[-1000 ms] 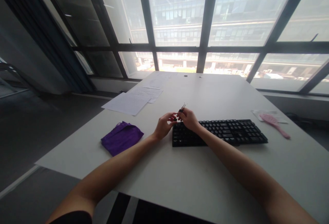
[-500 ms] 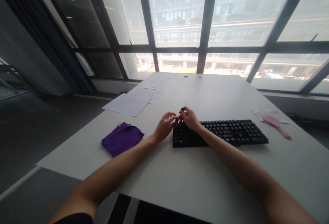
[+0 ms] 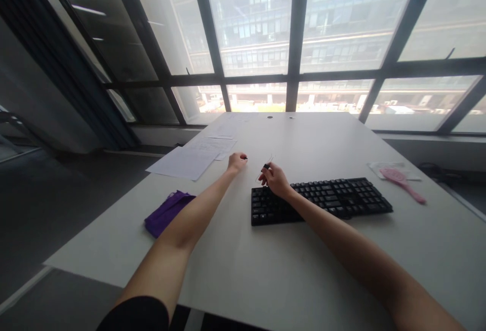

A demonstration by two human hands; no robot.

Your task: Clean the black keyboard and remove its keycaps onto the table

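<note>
So I'm standing here watching someone at a big white flat-topped table (image 3: 228, 265) by the windows, both arms stretched out over it. The left hand (image 3: 237, 162) is out past the far left corner of the keyboard, fingers closed up narrow with a small black bit (image 3: 244, 158) at the tips. Too tiny for me to say what it is, and I can't tell if the hand's touching the tabletop.

The right hand (image 3: 276, 178) is over the far left part of a long black plastic keyboard (image 3: 334, 194), fingers pinched round a little black-bodied tool with thin wires (image 3: 266, 166) poking out. The two hands are apart, left one a bit farther off.

Over on the left there's a purple cloth pouch (image 3: 167, 213), partly behind the left forearm, and some loose white paper sheets (image 3: 182, 163) farther back, a couple overlapping. To the right of the keyboard, a pink paddle-shaped hairbrush (image 3: 395, 175) lies partly on a clear plastic wrapper (image 3: 375, 170), handle angled toward the near right.
</note>
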